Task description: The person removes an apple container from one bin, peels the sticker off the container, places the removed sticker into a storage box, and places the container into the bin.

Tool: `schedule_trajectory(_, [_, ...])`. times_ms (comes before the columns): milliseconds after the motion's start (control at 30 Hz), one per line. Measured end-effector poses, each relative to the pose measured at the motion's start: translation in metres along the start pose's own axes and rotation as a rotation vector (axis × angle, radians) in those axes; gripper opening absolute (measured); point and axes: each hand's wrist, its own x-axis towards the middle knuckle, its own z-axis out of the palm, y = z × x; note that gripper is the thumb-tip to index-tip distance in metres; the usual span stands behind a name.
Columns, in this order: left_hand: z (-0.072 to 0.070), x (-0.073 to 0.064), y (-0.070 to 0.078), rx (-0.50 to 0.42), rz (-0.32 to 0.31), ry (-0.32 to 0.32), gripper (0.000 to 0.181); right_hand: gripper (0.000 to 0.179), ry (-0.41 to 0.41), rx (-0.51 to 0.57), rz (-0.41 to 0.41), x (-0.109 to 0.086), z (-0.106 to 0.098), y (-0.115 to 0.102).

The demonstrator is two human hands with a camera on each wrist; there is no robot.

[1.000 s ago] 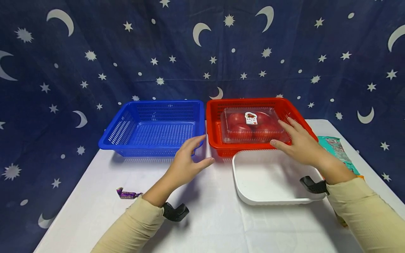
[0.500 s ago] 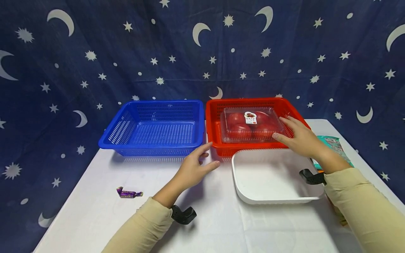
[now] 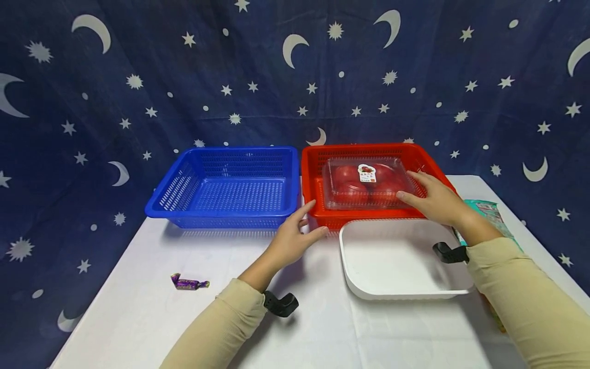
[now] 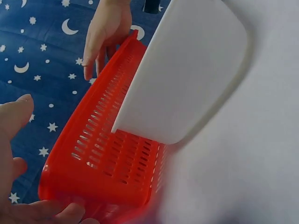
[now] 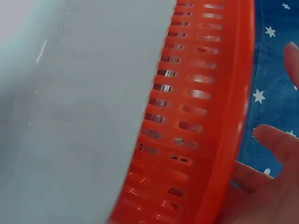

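Note:
A clear lidded plastic box of several round red fruits (image 3: pixel 348 190), with a white label on top, sits in a red slotted basket (image 3: pixel 318 151) at centre right of the head view. My left hand (image 3: pixel 291 240) is at the basket's near left corner, index finger extended and thumb apart; in the left wrist view its lower fingers (image 4: pixel 70 213) reach the rim. My right hand (image 3: pixel 440 201) is over the basket's right side, fingers spread and thumb pointing at the box's near right corner. Neither hand grips anything.
A white tray (image 3: pixel 401 261) stands against the basket's front. A blue basket (image 3: pixel 239 223) is to the left. On the white table lie a purple-wrapped candy (image 3: pixel 189 283) and, partly behind the right arm, a teal packet (image 3: pixel 490 215). A starry blue cloth (image 3: pixel 258 66) hangs behind.
My left hand has moved right, from beside the blue basket to the red basket's left corner. My right hand has shifted slightly at the red basket's right side. The box has stayed put.

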Motion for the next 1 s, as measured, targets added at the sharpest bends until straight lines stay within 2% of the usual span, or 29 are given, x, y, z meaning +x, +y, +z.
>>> schedule_trajectory(300, [0.014, 0.016, -0.003, -0.069, -0.028, 0.032, 0.076, 0.089, 0.004, -0.017, -0.013, 0.011, 0.001, 0.008])
schedule_trajectory(533, [0.019, 0.029, -0.013, -0.108, -0.046, 0.063, 0.074, 0.091, -0.029, -0.02, 0.01, 0.021, 0.0, 0.013])
schedule_trajectory(800, [0.023, 0.034, -0.015, -0.063, -0.051, 0.118, 0.063, 0.093, -0.064, -0.006, 0.059, 0.032, 0.0, 0.015])
schedule_trajectory(1000, [0.023, 0.035, -0.017, -0.075, -0.05, 0.131, 0.059, 0.1, -0.113, -0.009, 0.091, 0.041, -0.003, 0.018])
